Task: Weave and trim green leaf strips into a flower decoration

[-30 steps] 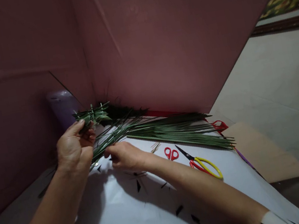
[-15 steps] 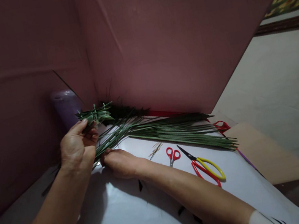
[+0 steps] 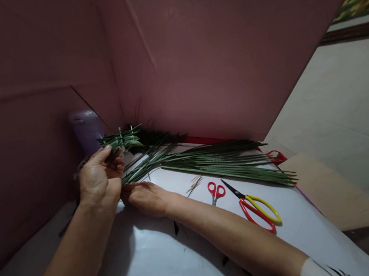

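L hand (image 3: 100, 175): fingers grip woven leaf pc (image 3: 124, 142), looks part-done
R hand (image 3: 145, 198): fingers hidden, can't tell
Strips (image 3: 225, 167): lots unwoven

Left hand (image 3: 100, 176) grips green leaf piece (image 3: 124, 142), left of centre. Right hand (image 3: 145, 199) nearer, grip hidden. Long leaves (image 3: 225, 164) lie on far side of white table (image 3: 151, 272); small scissors (image 3: 214, 196), big red-yellow scissors (image 3: 256, 211) nearer, right.
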Demonstrator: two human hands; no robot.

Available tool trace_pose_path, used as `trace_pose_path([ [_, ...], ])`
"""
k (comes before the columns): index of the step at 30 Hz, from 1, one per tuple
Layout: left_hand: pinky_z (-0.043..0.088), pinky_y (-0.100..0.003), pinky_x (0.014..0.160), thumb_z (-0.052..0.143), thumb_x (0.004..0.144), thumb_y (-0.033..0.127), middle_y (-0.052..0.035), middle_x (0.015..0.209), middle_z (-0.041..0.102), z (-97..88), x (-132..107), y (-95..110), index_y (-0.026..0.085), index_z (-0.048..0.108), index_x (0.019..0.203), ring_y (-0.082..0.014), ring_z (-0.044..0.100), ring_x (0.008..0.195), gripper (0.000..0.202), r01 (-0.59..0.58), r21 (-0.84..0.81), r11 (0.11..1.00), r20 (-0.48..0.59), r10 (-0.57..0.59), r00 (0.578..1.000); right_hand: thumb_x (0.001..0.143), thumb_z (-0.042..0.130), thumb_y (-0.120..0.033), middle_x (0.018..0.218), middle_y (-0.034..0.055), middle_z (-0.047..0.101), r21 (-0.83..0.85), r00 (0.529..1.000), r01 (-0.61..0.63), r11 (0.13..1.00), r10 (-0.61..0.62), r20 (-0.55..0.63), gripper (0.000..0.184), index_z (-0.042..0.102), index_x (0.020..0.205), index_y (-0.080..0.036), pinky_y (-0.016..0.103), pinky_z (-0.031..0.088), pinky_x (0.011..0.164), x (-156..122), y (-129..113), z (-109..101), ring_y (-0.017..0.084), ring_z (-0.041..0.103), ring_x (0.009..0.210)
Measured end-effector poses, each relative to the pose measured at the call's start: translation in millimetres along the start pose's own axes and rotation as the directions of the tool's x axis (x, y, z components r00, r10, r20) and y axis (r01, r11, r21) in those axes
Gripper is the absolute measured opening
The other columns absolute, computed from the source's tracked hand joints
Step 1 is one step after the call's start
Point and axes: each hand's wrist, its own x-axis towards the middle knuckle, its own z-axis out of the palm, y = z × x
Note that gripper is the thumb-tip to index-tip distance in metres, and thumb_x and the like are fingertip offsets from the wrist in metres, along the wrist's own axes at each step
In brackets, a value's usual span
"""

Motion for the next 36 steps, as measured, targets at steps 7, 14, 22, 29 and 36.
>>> trace_pose_path([
  [7, 0.038, -0.016, 0.040, 0.048, 0.074, -0.001, -0.0008, 0.055, 0.059, -2.5, 3, 0, 0.012, 0.055, 0.065, -0.0085, 0.054, 0.047, 0.017, -0.004, 0.007, 1.000, 0.005, 0.004, 1.000, 0.083, 0.042, -0.005, 0.101, 0.0078, 0.062, -0.018, 1.000, 0.024, 1.000, -0.024, -0.004, 0.017, 0.054, 0.092, -0.014, 0.024, 0.045, 0.077, -1, 5, 1, 0.017, 0.058, 0.091],
  [14, 0.038, -0.016, 0.039, 0.049, 0.074, 0.000, -0.0015, 0.055, 0.059, -3.7, 4, -1, 0.014, 0.055, 0.066, -0.0088, 0.054, 0.046, 0.017, 0.004, 0.019, 1.000, 0.015, -0.004, 1.000, 0.088, 0.040, -0.008, 0.084, 0.0072, 0.060, -0.259, 0.981, 0.193, 0.946, -0.185, 0.053, 0.014, 0.053, 0.087, -0.014, 0.028, 0.046, 0.073, -22, 11, -6, 0.019, 0.057, 0.083],
  [22, 0.037, -0.016, 0.039, 0.046, 0.075, -0.001, -0.0014, 0.053, 0.059, -3.8, 2, -2, 0.012, 0.054, 0.067, -0.0088, 0.054, 0.044, 0.017, 0.011, 0.019, 1.000, 0.030, -0.012, 0.999, 0.090, 0.038, -0.012, 0.076, 0.0057, 0.057, -0.331, 0.945, 0.324, 0.886, -0.323, 0.061, 0.017, 0.054, 0.084, -0.014, 0.032, 0.045, 0.071, -22, 3, -6, 0.019, 0.054, 0.077],
  [29, 0.039, -0.015, 0.040, 0.047, 0.074, -0.001, 0.0007, 0.052, 0.057, -3.7, 3, -2, 0.012, 0.053, 0.065, -0.0079, 0.053, 0.045, 0.017, 0.014, 0.024, 1.000, 0.029, -0.015, 0.999, 0.091, 0.035, -0.013, 0.076, 0.0027, 0.054, -0.219, 0.954, 0.262, 0.940, -0.287, -0.089, 0.023, 0.054, 0.079, -0.016, 0.026, 0.043, 0.062, -44, -13, -18, 0.015, 0.049, 0.068],
  [36, 0.036, -0.016, 0.036, 0.049, 0.073, 0.000, -0.0023, 0.056, 0.059, -5.4, 1, -8, 0.015, 0.054, 0.065, -0.0088, 0.050, 0.043, 0.018, 0.087, 0.085, 0.993, 0.033, -0.090, 0.995, 0.081, 0.032, 0.002, 0.090, 0.0097, 0.058, 0.060, 0.898, -0.227, 0.972, 0.232, -0.374, 0.029, 0.055, 0.089, -0.015, 0.028, 0.046, 0.072, -166, -7, -83, 0.016, 0.055, 0.083],
])
